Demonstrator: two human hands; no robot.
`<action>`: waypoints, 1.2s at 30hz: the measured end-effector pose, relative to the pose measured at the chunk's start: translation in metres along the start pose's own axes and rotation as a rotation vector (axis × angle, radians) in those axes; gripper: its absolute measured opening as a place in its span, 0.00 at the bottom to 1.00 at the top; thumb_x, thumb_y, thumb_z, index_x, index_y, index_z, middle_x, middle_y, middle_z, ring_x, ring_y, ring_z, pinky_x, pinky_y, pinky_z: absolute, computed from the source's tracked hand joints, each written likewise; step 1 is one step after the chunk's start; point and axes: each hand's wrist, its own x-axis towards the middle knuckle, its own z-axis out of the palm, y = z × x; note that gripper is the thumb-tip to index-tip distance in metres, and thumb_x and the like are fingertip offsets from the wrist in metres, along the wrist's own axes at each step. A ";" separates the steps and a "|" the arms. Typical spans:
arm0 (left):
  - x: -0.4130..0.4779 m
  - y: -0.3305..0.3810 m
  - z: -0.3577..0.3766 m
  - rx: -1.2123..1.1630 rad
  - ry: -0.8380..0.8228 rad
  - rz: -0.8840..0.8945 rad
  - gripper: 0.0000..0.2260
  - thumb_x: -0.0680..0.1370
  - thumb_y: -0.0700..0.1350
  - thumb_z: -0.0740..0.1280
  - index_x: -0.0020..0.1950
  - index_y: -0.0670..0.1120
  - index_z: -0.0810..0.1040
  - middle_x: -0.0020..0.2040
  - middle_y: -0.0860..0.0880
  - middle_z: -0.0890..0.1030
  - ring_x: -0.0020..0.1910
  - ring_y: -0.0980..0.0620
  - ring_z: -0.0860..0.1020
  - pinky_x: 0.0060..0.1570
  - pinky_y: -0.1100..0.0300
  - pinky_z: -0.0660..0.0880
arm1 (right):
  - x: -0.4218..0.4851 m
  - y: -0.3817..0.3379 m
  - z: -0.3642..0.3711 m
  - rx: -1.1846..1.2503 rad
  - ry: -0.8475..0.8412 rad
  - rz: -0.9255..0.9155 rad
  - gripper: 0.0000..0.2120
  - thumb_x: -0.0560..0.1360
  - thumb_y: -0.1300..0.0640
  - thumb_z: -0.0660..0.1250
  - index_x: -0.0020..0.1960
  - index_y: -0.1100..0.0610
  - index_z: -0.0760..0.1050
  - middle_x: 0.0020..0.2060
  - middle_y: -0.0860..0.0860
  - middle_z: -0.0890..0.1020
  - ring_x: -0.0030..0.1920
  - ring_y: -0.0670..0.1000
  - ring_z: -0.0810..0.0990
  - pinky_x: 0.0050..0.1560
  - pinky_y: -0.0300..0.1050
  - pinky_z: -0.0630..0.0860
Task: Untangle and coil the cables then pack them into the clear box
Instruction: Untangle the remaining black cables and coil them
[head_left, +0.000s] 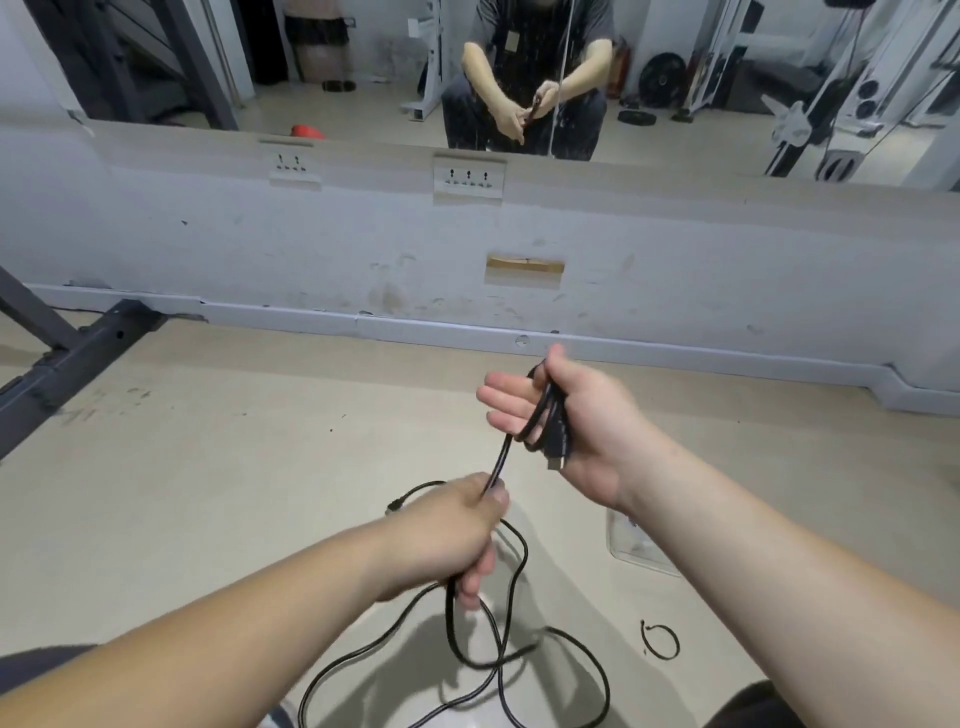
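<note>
A long black cable lies in loose loops on the beige floor below my hands. My right hand is raised with the palm up, and a few turns of the cable with a plug end lie across it, held under the thumb. A taut stretch of cable runs down from there to my left hand, which pinches it between thumb and fingers. The clear box sits on the floor, mostly hidden behind my right forearm. A small black cable tie lies on the floor to the right.
A grey wall with sockets and a low skirting runs across ahead, with a mirror above it. A dark metal frame stands at the left. My knees show at the bottom corners.
</note>
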 end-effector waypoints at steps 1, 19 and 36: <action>-0.002 0.001 0.006 0.033 -0.020 -0.004 0.04 0.87 0.48 0.56 0.59 0.49 0.67 0.33 0.44 0.75 0.22 0.51 0.73 0.30 0.54 0.80 | 0.003 0.006 0.000 -0.036 0.039 -0.011 0.20 0.87 0.47 0.54 0.49 0.61 0.73 0.60 0.65 0.82 0.57 0.61 0.86 0.54 0.53 0.84; -0.019 0.025 0.006 0.174 0.057 0.360 0.05 0.84 0.44 0.64 0.53 0.45 0.78 0.34 0.49 0.78 0.26 0.55 0.71 0.30 0.59 0.71 | 0.031 0.022 -0.012 -0.457 0.340 -0.187 0.16 0.86 0.43 0.53 0.61 0.54 0.69 0.50 0.49 0.77 0.51 0.51 0.76 0.54 0.50 0.73; 0.003 0.027 -0.073 0.049 0.596 0.450 0.21 0.79 0.64 0.68 0.41 0.47 0.79 0.28 0.59 0.68 0.27 0.59 0.65 0.27 0.69 0.64 | -0.021 0.015 0.009 -0.408 -0.342 0.054 0.13 0.84 0.48 0.61 0.48 0.56 0.71 0.33 0.51 0.72 0.28 0.51 0.69 0.34 0.44 0.72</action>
